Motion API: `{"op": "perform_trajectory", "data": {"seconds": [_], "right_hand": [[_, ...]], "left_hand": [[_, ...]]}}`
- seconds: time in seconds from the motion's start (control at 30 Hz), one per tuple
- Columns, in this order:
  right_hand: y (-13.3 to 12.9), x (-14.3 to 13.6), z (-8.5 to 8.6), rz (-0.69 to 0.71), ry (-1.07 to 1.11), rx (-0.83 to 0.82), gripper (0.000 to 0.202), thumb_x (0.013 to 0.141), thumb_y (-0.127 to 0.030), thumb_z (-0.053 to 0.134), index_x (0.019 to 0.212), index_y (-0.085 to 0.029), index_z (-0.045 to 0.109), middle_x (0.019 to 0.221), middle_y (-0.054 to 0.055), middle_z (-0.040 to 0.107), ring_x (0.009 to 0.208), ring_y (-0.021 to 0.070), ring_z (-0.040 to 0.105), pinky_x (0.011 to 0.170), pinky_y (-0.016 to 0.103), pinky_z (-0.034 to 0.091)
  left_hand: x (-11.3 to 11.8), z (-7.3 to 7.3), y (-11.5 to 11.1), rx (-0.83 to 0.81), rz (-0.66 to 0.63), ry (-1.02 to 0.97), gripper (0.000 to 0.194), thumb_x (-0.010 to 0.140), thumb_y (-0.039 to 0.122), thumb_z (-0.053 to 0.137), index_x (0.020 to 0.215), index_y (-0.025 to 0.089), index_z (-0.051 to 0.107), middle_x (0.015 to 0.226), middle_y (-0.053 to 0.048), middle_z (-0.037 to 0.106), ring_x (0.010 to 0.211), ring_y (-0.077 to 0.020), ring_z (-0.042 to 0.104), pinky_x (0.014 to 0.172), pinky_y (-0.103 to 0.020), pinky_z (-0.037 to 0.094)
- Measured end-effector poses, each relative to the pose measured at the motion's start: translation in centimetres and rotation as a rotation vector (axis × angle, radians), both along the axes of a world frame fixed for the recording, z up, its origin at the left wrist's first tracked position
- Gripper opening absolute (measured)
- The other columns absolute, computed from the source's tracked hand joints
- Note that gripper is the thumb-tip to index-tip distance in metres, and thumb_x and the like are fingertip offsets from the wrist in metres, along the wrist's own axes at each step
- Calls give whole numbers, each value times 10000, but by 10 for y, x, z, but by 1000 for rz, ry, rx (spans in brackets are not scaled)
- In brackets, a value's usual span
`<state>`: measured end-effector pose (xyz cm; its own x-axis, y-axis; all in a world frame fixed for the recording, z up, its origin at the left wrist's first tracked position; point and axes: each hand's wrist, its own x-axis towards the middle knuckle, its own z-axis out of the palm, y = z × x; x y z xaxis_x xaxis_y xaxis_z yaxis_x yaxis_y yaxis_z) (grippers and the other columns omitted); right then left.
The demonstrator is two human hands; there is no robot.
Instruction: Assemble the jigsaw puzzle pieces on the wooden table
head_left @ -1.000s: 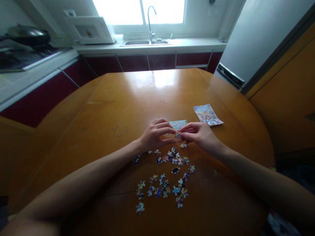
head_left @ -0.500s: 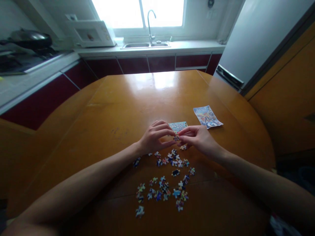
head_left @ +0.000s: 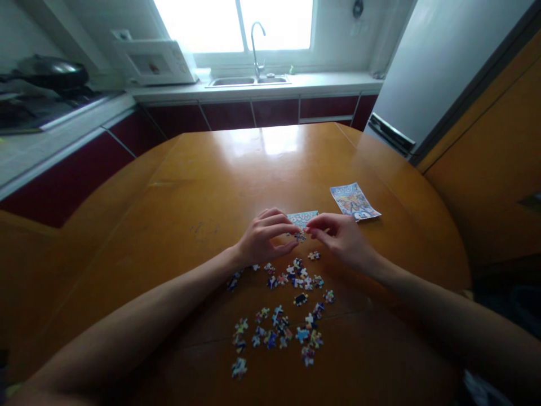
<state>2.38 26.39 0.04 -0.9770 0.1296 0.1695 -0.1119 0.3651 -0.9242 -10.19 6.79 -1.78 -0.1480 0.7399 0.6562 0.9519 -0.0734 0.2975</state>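
An assembled strip of light-blue puzzle (head_left: 302,218) lies on the wooden table between my hands. My left hand (head_left: 267,234) is at its left, fingers apart and curved, holding nothing. My right hand (head_left: 340,235) is at the strip's right edge, thumb and forefinger pinched together; whatever is between the tips is too small to make out. A few joined pieces (head_left: 300,237) sit just below the strip, between the fingertips. One loose piece (head_left: 314,255) lies below my right hand. Nearer to me are several scattered pieces (head_left: 270,338) in small clusters.
A printed picture sheet (head_left: 354,202) lies beyond my right hand on the table (head_left: 203,169). Past the table's far edge are a counter with a sink (head_left: 249,80), a microwave (head_left: 156,62), a covered pan (head_left: 54,72) and a refrigerator (head_left: 439,67).
The fingers of my left hand have opened away from the small piece held between both hands. My right fingertips have shifted slightly upward. The view has shifted slightly.
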Motion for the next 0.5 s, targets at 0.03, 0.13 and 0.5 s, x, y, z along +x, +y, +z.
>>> {"op": "perform_trajectory", "data": {"seconds": [0.03, 0.13, 0.5], "right_hand": [[-1, 0, 0, 15, 3, -5, 148, 869, -298, 676, 930, -176, 735, 878, 66, 755, 811, 193, 687, 710, 328, 531], [-5, 0, -1, 49, 1, -21, 141, 872, -308, 685, 899, -177, 730, 847, 52, 741, 783, 175, 664, 689, 305, 519], [-10, -2, -3, 110, -112, -258, 124, 780, -252, 747, 830, -159, 682, 743, 11, 675, 647, 122, 588, 606, 265, 487]], "left_hand": [[0, 0, 0, 6, -4, 0, 170, 871, 318, 720, 1030, 259, 714, 887, -12, 726, 851, -165, 621, 790, -332, 526], [-1, 0, 0, 17, -31, 1, 199, 860, 297, 738, 1053, 257, 712, 893, -15, 726, 848, -167, 623, 786, -333, 530], [-3, 3, 0, -15, -108, 0, 198, 880, 278, 724, 1072, 234, 707, 901, -39, 717, 852, -177, 632, 766, -330, 551]]}}
